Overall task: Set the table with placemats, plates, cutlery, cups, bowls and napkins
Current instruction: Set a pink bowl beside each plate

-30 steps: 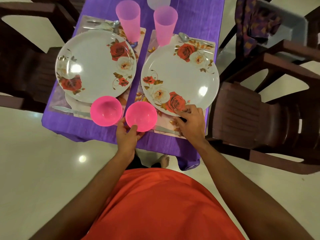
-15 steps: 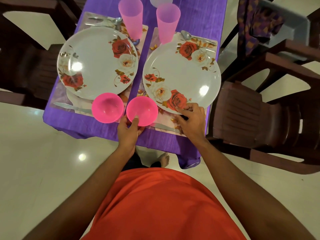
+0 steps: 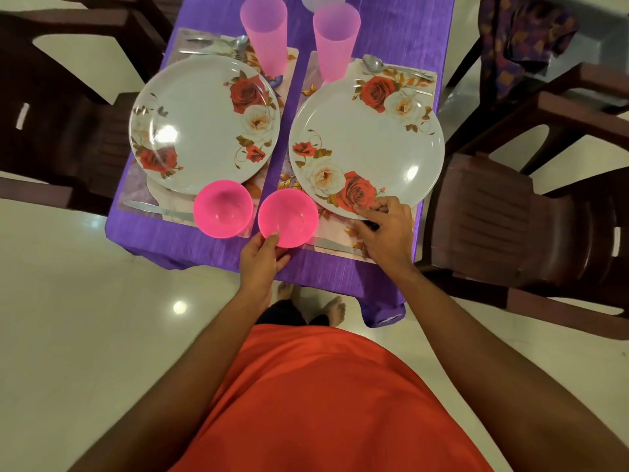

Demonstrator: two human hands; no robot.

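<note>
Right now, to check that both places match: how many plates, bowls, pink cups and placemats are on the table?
Plates: 2
Pink bowls: 2
Pink cups: 2
Placemats: 2
Total: 8

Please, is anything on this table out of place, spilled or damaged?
Nothing is spilled or broken. Only the near edge is crowded: the right bowl, held by the left hand, covers one end of the right knife, while the right hand grips the rim of the right plate.
</note>
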